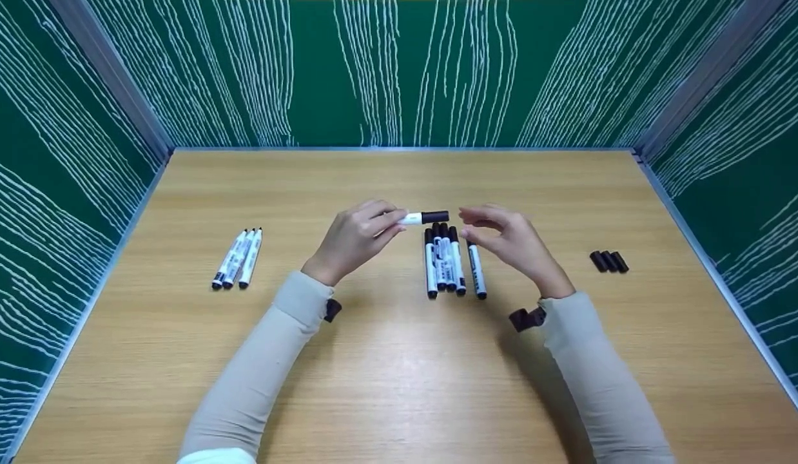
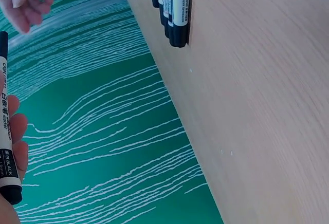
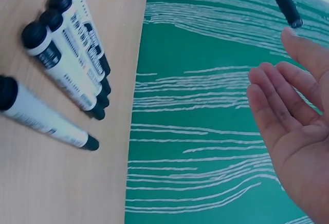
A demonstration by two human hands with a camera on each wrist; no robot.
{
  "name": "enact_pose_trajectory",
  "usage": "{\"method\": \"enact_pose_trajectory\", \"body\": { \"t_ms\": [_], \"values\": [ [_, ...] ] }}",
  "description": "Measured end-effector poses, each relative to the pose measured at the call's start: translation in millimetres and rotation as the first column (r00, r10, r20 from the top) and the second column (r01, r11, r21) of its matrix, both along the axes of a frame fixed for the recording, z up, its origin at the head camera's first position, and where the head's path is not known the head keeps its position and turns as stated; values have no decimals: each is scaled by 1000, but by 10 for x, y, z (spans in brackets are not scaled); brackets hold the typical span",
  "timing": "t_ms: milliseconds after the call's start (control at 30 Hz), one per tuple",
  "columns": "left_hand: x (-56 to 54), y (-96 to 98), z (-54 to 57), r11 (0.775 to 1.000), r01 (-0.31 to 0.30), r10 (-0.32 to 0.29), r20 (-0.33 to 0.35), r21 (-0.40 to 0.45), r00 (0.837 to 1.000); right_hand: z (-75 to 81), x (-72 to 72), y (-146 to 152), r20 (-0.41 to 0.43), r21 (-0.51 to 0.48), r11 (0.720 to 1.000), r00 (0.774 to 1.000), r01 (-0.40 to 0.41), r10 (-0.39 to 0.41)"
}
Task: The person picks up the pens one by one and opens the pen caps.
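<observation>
In the head view my left hand [image 1: 360, 233] grips a white whiteboard marker [image 1: 412, 219] whose black cap [image 1: 436, 217] points right. The left wrist view shows the marker's printed barrel [image 2: 7, 116] lying along the fingers. Just right of the cap is my right hand [image 1: 512, 237], its fingers loosely bent with nothing between them, a small gap from the cap. In the right wrist view its palm [image 3: 298, 147] faces the camera. Below the hands lies a row of capped markers [image 1: 444, 261], with one marker [image 1: 477, 270] set slightly apart to the right.
On the left of the wooden table [image 1: 399, 374] lie three uncapped markers [image 1: 238, 258] side by side. Three loose black caps [image 1: 610, 261] sit together on the right. Green walls [image 1: 399, 77] with white lines enclose the table's back and sides.
</observation>
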State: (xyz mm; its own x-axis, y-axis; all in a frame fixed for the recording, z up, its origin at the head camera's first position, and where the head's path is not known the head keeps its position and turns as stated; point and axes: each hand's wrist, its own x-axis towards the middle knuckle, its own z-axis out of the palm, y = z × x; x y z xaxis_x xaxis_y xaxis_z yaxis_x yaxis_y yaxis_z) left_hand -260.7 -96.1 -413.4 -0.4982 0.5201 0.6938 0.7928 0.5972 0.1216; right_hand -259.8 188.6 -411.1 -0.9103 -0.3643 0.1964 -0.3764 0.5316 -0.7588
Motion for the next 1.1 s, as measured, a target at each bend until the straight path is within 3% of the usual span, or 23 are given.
{"method": "enact_pose_trajectory", "body": {
  "t_ms": [167, 433, 1100],
  "values": [
    [-1, 2, 1, 1000, 1, -2, -20, -24, 1000, 66, -3, -110, -65, 31, 998, 996, -51, 53],
    [-2, -22, 3, 998, -2, -1, -48, -69, 999, 130, -31, -257, -185, 44, 985, 968, -166, 172],
    [-6, -4, -39, 995, 9, -19, -89, -102, 996, 75, -47, -426, -260, 101, 974, 939, -204, 224]
  ]
}}
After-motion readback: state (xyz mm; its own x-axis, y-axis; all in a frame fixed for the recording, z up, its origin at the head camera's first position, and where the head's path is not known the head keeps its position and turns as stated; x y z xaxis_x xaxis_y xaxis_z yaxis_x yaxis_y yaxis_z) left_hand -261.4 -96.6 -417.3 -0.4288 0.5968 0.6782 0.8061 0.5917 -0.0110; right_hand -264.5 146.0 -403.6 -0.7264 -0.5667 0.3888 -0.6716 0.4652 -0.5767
